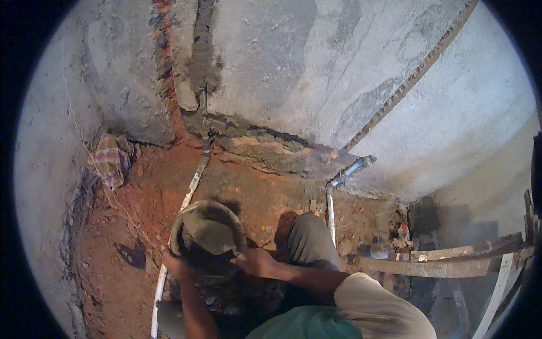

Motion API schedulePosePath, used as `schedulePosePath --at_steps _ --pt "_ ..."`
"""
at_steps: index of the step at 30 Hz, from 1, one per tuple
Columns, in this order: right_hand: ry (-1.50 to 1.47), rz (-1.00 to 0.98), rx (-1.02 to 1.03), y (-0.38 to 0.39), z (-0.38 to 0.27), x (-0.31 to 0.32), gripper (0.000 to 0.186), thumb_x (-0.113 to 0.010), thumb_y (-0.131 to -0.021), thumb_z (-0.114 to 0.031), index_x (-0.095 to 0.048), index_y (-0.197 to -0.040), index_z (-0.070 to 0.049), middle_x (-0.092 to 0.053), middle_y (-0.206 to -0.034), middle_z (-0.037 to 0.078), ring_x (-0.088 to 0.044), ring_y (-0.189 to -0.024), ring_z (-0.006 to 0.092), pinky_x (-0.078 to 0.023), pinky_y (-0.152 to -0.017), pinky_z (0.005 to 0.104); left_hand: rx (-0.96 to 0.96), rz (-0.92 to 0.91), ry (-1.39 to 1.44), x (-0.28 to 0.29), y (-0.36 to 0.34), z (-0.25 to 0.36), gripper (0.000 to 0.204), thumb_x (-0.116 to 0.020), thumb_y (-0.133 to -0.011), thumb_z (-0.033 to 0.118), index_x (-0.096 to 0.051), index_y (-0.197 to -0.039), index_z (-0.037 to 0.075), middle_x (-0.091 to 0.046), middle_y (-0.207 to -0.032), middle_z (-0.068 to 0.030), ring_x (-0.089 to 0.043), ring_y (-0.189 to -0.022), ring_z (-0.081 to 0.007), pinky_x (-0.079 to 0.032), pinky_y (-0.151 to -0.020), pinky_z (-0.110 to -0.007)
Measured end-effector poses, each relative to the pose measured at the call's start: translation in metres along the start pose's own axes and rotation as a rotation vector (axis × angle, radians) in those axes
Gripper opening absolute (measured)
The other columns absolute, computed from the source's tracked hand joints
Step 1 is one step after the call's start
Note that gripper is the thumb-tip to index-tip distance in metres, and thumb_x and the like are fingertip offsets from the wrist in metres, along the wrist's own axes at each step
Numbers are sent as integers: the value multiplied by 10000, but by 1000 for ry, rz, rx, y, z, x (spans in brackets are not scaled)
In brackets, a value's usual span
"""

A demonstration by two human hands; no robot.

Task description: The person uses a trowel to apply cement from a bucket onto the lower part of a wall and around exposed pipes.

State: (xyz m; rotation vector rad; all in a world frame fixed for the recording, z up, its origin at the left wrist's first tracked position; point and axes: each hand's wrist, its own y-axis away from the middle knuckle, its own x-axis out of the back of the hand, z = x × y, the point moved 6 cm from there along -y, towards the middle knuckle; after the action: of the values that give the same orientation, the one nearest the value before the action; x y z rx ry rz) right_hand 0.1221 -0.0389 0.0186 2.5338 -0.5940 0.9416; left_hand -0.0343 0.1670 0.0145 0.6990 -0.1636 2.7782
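Gripping a round pan [235, 219] between them, both hands are closed on its near edge: the left hand [176, 263] at the lower left, the right hand [255, 262] at the lower right, though how the fingers curl underneath is hidden. The pan sits low in front of the body, tilted or level — I cannot tell — with a smooth grey-brown mass [209, 233] inside and deep shadow toward its near side.

Just right of the right hand rises a bent knee [310, 240]; along the pan's left side runs a white pipe [193, 183], close to the left hand. Beyond the rim, reddish earth [164, 178] stretches to the wall. A second white pipe [331, 217] stands farther right, meeting a blue-grey pipe piece [348, 172]; boards [435, 266] lie well apart at the right. Farther off are a checked cloth bundle [113, 160] at left and the rough grey wall [282, 62] — grooved and patched.
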Motion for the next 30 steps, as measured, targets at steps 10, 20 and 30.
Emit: schedulePosePath --at_steps 10,20,30 --pt "63 264 -78 28 1 193 441 -698 -772 -363 -573 -1043 -39 -617 -737 177 -608 -672 273 -467 -597 384 324 148 860 -14 -19 -64 441 -391 -942 322 -561 -1013 -79 -587 -969 -129 -527 -864 -244 -417 -808 -333" --pt "467 373 -380 46 119 267 450 -614 -776 -391 -576 -1023 -18 -625 -772 210 -616 -752 392 -483 -664 451 147 147 324 0 -33 -117 424 -456 -911 273 -473 -1191 -45 -530 -1125 -145 -524 -990 -241 -416 -889 -345" --pt "570 296 -316 -4 133 320 426 -661 -735 -386 -615 -922 -7 -623 -779 232 -612 -786 406 -483 -712 473 195 215 277 -3 -17 -39 419 -462 -922 292 -508 -1143 -61 -555 -1065 -142 -531 -930 -236 -419 -858 -298"
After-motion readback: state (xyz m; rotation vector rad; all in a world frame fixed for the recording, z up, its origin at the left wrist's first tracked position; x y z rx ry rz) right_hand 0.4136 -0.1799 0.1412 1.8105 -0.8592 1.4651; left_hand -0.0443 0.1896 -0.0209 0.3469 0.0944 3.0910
